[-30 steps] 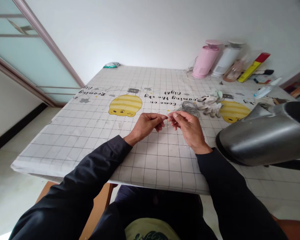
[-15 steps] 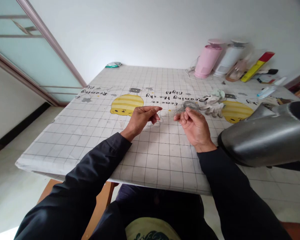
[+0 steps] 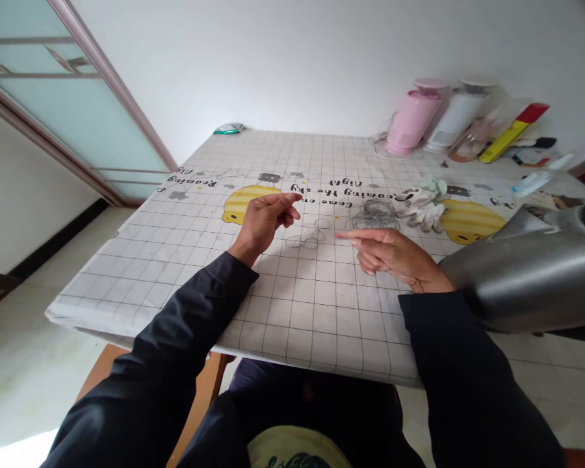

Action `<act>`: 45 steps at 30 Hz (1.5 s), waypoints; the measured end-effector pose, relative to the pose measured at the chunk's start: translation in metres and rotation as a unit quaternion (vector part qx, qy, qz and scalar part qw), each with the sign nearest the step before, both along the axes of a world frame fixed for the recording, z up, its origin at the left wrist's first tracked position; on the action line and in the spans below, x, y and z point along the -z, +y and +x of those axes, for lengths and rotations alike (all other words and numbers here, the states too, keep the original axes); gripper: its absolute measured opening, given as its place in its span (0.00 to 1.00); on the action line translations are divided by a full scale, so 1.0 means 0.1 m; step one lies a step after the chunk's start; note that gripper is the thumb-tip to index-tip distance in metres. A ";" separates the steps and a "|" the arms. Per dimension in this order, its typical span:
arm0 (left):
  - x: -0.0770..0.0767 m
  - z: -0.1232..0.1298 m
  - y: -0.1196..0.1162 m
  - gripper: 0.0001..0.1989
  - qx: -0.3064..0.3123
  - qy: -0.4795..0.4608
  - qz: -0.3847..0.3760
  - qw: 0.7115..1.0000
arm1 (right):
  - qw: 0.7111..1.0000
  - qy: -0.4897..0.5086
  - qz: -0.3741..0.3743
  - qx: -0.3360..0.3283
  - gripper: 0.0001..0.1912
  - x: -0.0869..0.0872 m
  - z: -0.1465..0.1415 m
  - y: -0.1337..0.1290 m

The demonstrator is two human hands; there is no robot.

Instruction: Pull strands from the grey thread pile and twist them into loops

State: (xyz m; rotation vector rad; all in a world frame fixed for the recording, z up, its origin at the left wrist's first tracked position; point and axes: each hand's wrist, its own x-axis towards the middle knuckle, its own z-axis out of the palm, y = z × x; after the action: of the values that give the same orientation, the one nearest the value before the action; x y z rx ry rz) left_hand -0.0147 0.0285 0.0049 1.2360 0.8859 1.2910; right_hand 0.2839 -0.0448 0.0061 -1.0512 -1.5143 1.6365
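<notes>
Above the middle of the checked tablecloth [image 3: 292,305], my left hand [image 3: 269,220] is closed in a pinch; what it holds is too thin to make out. My right hand [image 3: 390,255], to its right, has thumb and forefinger pressed together, pointing left, the other fingers curled; anything between them is too small to see. Thin loops of wire [image 3: 306,239] lie between the hands on the cloth. A larger tangled grey coil [image 3: 373,216] lies just beyond my right hand, beside a pair of whitish gloves [image 3: 422,207].
A large metal vessel [image 3: 531,270] lies at the right, close to my right wrist. Along the wall stand a pink cylinder [image 3: 413,122], a white cylinder [image 3: 454,120], bottles and a yellow-red box [image 3: 514,133]. A green packet [image 3: 229,129] lies at the back left.
My left hand has moved slightly left and up. My right hand has turned from palm-up to pointing left and sits lower and further right. The view has shifted slightly.
</notes>
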 end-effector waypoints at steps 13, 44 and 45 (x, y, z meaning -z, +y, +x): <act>0.07 0.04 -0.02 0.13 0.118 -0.083 -0.090 0.985 | 0.996 -0.063 0.044 0.045 0.22 0.06 -0.06 0.04; -0.02 0.40 -0.59 0.12 0.245 0.100 -0.119 0.957 | 0.938 -0.017 0.269 0.219 0.11 0.12 -0.44 0.00; -0.02 0.40 -0.59 0.12 0.248 0.101 -0.123 0.956 | 0.937 -0.005 0.268 0.224 0.11 0.13 -0.44 0.00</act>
State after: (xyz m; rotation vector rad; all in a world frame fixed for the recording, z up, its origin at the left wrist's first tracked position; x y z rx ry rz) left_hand 0.0253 -0.0303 0.0065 1.2977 0.7834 0.6428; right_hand 0.2402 -0.0446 -0.0065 -0.9941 -1.4693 0.8385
